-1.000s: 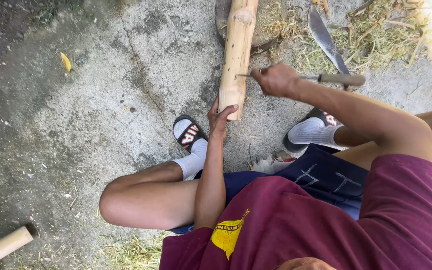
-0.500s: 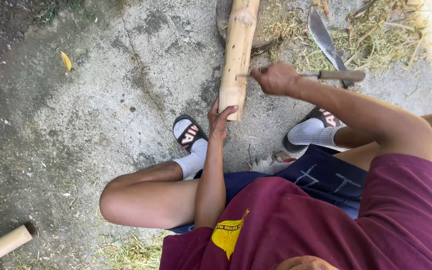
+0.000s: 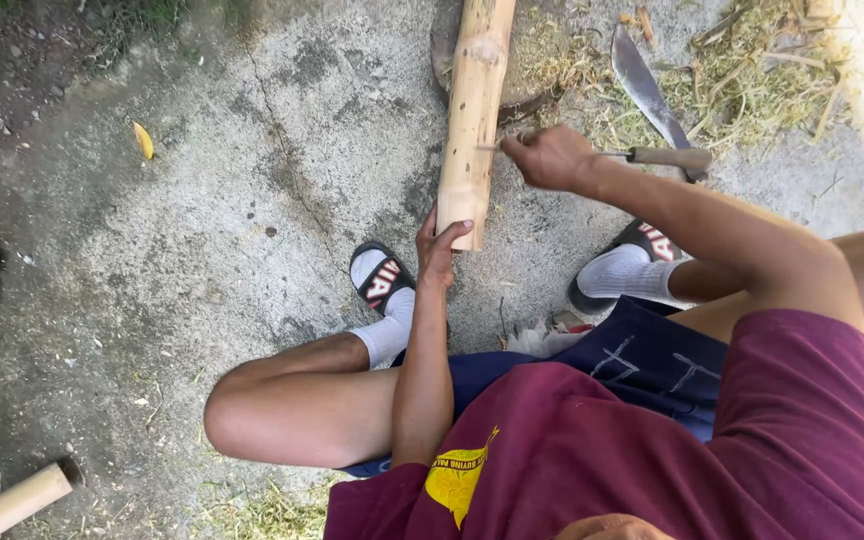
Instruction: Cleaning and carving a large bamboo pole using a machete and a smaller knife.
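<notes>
Bamboo pole (image 3: 472, 120), stiff, hard and smooth-skinned, slanting over the concrete ground (image 3: 202, 230): my left hand (image 3: 439, 243) grips its near end, my right hand (image 3: 544, 158) closed on a thin tool (image 3: 492, 146) against it.

An outdoor yard workplace: cracked concrete ground (image 3: 252, 200), bamboo poles (image 3: 472, 120), scattered shavings (image 3: 752, 60), a machete (image 3: 652, 100).

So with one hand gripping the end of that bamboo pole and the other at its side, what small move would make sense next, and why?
Probably a short stroke of the thin tool along the bamboo pole. The left hand grips the pole's near end, steadying it, and the right hand already holds the thin tool's tip against its side. The big knife lies apart on the ground, untouched.
</notes>
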